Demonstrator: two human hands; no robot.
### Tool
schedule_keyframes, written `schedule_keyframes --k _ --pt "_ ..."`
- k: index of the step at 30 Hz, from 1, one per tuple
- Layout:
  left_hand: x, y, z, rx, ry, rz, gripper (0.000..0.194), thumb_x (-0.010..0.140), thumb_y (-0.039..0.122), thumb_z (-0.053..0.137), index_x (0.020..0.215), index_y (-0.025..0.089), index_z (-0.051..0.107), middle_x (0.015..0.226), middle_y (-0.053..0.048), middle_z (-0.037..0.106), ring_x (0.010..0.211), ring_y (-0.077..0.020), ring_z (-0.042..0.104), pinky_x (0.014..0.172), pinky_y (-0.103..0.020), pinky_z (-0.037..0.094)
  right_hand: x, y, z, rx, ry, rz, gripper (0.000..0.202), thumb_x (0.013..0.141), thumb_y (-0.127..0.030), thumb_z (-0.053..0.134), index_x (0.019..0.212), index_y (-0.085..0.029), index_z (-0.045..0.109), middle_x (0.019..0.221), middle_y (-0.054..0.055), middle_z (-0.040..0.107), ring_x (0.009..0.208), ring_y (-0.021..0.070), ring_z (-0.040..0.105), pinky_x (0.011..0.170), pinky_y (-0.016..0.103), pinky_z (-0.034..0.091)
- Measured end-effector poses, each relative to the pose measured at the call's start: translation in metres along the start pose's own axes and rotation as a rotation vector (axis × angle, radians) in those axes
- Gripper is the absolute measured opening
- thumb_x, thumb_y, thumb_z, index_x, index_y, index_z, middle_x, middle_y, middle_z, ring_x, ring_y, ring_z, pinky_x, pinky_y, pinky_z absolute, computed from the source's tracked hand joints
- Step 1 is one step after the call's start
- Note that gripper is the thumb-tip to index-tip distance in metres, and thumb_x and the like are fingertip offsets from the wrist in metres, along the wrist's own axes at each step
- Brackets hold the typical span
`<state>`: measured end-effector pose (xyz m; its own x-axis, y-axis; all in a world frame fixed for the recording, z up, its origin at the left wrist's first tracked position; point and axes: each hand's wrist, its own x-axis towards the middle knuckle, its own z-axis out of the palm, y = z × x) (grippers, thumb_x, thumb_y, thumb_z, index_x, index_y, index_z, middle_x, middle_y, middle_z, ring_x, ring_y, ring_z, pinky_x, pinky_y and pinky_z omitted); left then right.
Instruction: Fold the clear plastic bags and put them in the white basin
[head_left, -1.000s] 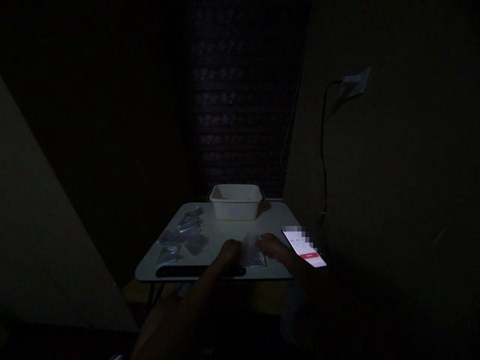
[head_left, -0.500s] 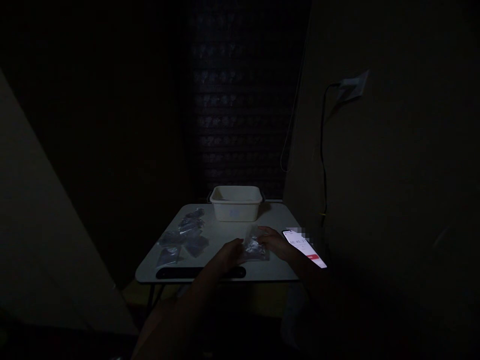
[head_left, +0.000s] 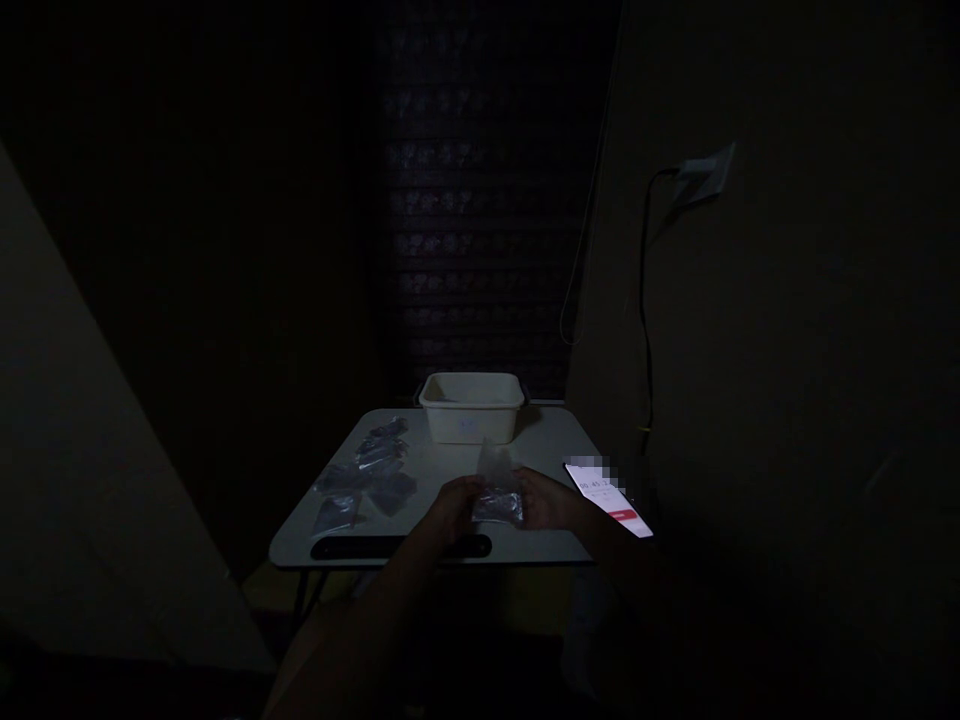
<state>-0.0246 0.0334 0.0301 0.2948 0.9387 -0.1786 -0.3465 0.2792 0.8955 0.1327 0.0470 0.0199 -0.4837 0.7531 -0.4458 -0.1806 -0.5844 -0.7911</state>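
A clear plastic bag [head_left: 497, 500] is held over the front of the white table, its flap standing up toward the far side. My left hand [head_left: 456, 505] grips its left edge, fingers closed. On the right edge my right hand [head_left: 546, 498] is closed as well. The bag's lower part is shiny and seems to hold something, too dark to make out. Several similar plastic bags [head_left: 390, 490] lie on the left of the table.
A cream plastic tub [head_left: 471, 424] stands at the table's back. A lit phone [head_left: 609, 498] showing a timer lies at the right edge. The folding table [head_left: 442, 465] has a dark slot [head_left: 360, 547] along its front. A black cord [head_left: 646, 300] hangs from a wall outlet.
My right hand has moved from on top of the bag to its right edge. The bag has shifted slightly left, and its flap now stands up.
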Motion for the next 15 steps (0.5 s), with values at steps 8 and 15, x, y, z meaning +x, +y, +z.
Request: schedule_keyframes --k 8,15 --pt "0.0026 -0.0002 -0.0016 -0.027 -0.049 0.076 0.012 0.046 0.012 0.05 0.057 0.011 0.052 0.048 -0.001 0.053 0.044 -0.0108 0.047 0.046 -0.022 0.033 -0.0053 -0.002 0.0038 -0.078 -0.173 0.189 0.052 0.062 -0.057 0.03 0.083 -0.013 0.047 0.067 0.008 0.056 0.061 0.0148 0.054 0.053 0.025 0.037" --pt "0.0024 -0.0016 -0.0014 -0.005 -0.048 0.033 0.014 0.047 0.013 0.049 0.06 0.011 0.052 0.051 -0.003 0.055 0.047 -0.0124 0.049 0.048 -0.024 0.035 -0.0007 0.0027 0.0099 -0.014 -0.126 -0.078 0.026 0.062 -0.039 0.046 0.074 -0.016 0.049 0.059 0.0 0.054 0.054 0.0102 0.05 0.053 0.024 0.037"
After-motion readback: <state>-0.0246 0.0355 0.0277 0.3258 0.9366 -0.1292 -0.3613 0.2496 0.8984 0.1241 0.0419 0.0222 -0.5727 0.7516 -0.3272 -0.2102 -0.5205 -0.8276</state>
